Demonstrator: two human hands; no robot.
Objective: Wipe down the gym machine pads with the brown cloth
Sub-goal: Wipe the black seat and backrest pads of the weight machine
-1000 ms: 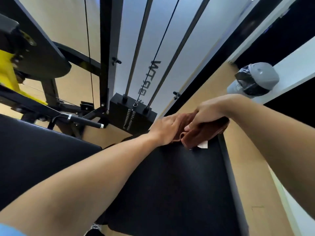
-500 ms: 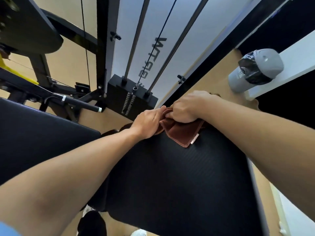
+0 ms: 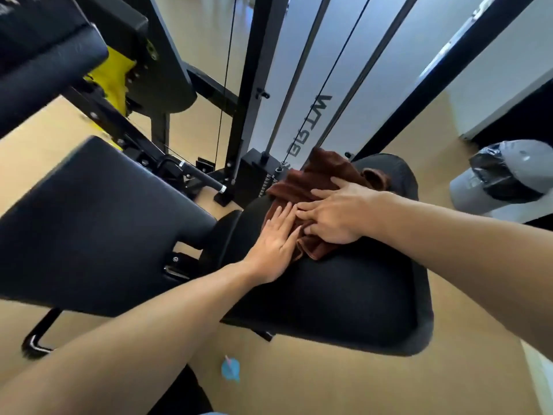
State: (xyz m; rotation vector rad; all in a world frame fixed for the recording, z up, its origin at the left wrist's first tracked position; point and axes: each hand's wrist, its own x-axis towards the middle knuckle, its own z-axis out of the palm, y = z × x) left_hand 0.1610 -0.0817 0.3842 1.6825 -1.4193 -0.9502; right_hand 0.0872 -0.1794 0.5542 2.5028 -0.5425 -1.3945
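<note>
Here, both hands flat on brown cloth (image 3: 314, 187), "WT" lettering (image 3: 324, 104) behind.

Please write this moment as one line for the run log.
step: wiping pad | left hand: flat on brown cloth edge | right hand: pressing cloth | cloth: bunched on black pad

A grey bin (image 3: 505, 178) with a black liner stands on the tan floor (image 3: 344, 381) at right; a small blue scrap (image 3: 230, 369) lies near the bottom.
</note>
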